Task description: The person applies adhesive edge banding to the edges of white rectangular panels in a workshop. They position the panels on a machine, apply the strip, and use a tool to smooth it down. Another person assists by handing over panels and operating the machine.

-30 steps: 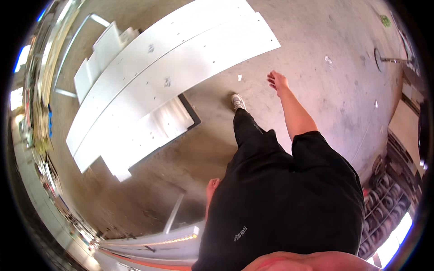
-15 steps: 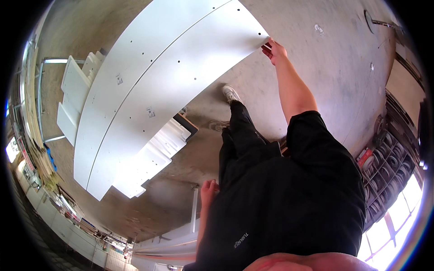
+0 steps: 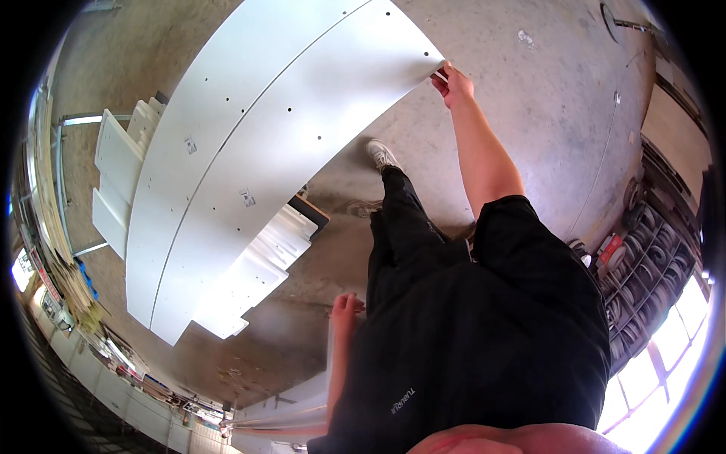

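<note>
White laminated panels dominate the upper left and centre of the frame: a smaller stack of white boards [image 3: 113, 181] leans at the far left, and beside it two long white drilled panels [image 3: 265, 151] lie side by side, sweeping from the lower left up to the top centre, with a shorter grooved white piece [image 3: 253, 280] beneath their lower end. All of it rests above a bare concrete floor [image 3: 560, 98]. Lower down, near the bottom centre, the left hand [image 3: 346, 309] hangs beside the black trousers, arm straight down, fingers loosely curled against the top edge of an upright pale board [image 3: 302, 412]; whether it truly grips that edge cannot be told. Further right, the right arm stretches forward and upward, nearly straight, and the right hand [image 3: 452, 85] pinches the near corner of the long panels, fingers closed on the edge. A white sneaker [image 3: 380, 155] is planted just below that corner.
</note>
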Tool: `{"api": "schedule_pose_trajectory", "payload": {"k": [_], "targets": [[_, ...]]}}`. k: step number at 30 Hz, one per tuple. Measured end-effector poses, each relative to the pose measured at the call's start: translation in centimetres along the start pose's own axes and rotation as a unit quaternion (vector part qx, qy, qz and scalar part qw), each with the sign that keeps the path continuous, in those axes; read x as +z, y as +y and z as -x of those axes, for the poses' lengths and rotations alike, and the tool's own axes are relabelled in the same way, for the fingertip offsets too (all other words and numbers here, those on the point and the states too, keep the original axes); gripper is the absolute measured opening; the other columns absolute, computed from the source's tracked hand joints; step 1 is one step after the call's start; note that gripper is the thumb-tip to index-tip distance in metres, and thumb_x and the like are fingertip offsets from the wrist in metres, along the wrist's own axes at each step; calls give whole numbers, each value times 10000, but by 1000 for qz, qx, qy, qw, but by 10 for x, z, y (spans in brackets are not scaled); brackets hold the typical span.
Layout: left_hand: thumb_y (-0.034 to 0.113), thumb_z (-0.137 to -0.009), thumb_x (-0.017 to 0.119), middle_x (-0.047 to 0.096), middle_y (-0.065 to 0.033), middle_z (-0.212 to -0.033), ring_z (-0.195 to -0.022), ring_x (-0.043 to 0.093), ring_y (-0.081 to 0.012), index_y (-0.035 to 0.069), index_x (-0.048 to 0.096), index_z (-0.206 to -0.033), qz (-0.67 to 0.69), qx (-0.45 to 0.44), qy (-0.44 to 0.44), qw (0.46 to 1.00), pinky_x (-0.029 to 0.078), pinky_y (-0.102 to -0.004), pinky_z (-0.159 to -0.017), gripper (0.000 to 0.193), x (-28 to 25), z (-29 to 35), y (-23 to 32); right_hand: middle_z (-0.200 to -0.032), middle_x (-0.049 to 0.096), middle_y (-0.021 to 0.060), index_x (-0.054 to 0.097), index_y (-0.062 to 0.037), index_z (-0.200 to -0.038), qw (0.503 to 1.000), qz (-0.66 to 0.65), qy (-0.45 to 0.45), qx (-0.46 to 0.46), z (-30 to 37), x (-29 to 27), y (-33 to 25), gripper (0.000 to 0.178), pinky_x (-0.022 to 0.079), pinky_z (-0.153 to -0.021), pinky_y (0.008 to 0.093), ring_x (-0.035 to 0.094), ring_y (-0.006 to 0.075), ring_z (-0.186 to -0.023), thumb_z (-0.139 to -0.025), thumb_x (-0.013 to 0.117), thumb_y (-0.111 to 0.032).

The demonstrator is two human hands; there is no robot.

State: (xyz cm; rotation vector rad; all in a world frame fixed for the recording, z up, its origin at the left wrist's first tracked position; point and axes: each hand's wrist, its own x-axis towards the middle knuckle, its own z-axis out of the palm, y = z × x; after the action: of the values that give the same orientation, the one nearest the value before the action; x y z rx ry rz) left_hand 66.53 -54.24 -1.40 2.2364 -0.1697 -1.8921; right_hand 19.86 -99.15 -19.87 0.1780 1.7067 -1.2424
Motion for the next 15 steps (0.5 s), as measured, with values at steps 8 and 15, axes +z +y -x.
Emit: {"api": "schedule_pose_trajectory", "payload": {"k": [8,15], "targets": [[263,-1049,594,725,-86,-856,-742,697,-164,10,648,-1085,-68,25,-20,997,552,-306,-706,261,8,-2,-3,-1203,702,199,630,73,-1285,996,-15,-84,-16,-18,-22,6,355,650,-813,418,736,348,-1035,-1027,605,-169],[269,-1041,608,727,-87,-857,-745,698,-163,0,658,-1069,-105,18,4,994,558,-308,-696,275,27,10,27,-1174,717,187,656,92,-1228,987,79,-134,-47,-16,-26,-8,337,636,-858,402,741,315,-1034,-1004,594,-152]]}}
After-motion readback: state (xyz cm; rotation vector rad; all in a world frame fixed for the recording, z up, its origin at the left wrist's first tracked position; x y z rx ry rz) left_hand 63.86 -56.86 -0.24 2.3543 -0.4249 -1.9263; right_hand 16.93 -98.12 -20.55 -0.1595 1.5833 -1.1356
